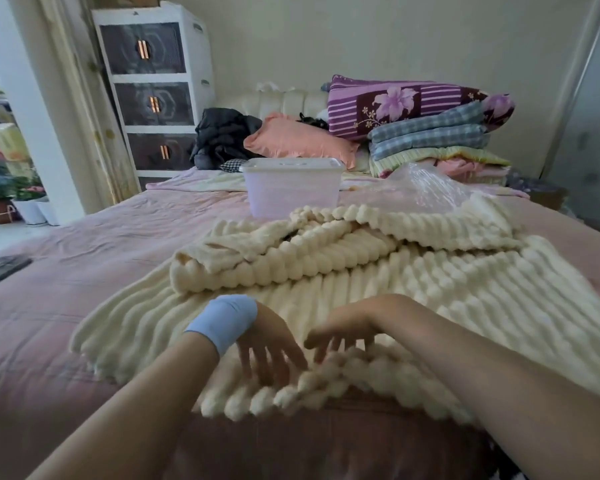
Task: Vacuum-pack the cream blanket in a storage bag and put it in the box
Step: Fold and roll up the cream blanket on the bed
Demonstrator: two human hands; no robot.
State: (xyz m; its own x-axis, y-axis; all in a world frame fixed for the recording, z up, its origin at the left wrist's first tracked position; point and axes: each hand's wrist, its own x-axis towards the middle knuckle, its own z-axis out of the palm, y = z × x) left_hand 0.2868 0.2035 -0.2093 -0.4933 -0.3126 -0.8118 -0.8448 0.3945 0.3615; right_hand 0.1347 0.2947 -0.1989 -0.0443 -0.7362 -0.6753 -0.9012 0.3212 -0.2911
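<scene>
Left hand [267, 344] and right hand [340, 337], fingers spread, touch the near edge of the ribbed cream plush blanket [361, 271] — likely to fold it bag-sized.

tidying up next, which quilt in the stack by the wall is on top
The purple striped quilt with the flower print; the blue plaid quilt and the yellow-green one lie under it.

blanket [361, 271]: cream, ribbed, loosely folded on bed | bag [426, 188]: clear (crumpled) behind | box [291, 188]: lidded
</scene>
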